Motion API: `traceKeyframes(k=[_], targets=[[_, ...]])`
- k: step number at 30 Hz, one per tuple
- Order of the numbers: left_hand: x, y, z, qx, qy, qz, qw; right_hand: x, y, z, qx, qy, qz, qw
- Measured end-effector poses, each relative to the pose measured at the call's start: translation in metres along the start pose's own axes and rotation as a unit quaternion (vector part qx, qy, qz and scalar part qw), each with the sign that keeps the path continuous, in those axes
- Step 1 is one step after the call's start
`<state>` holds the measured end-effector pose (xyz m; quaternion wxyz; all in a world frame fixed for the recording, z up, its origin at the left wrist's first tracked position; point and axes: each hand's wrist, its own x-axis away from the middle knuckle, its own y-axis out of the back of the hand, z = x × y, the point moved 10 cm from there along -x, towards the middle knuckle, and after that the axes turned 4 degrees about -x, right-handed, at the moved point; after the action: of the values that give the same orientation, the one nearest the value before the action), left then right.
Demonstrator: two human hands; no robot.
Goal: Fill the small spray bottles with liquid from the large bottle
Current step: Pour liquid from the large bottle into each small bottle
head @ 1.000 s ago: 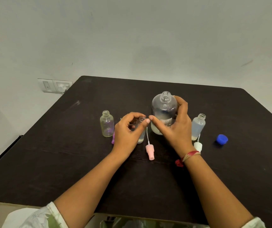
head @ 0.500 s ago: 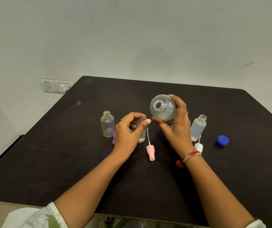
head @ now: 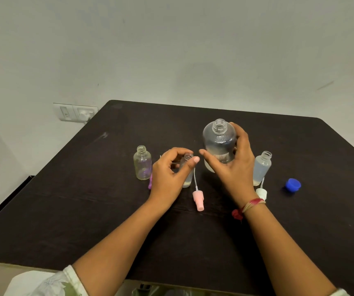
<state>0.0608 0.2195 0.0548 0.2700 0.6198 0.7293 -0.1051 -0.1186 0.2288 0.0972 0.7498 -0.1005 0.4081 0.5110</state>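
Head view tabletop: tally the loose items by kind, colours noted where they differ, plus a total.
large bottle: 1
small spray bottles: 3
spray tops, purple, pink, white: 3
blue cap: 1
Total: 8
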Motion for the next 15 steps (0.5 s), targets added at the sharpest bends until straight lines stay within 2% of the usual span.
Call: traceKeyframes(k=[3,10,15], targets=[[0.0,0.0,0.001,0.002,0.005,-0.001,1.0,0.002,0.001,0.006,0.016,0.023,-0.011,1.0],[0.0,0.002,0.002,0.004,0.006,-0.004,1.0,-0.003,0.001,0.007,-0.043,-0.036,-0.025,0.998],[0.001,0.003,0.002,0.008,0.013,-0.011,1.0,-0.017,0.001,0.019,-0.029,-0.009,-0.026,0.999]])
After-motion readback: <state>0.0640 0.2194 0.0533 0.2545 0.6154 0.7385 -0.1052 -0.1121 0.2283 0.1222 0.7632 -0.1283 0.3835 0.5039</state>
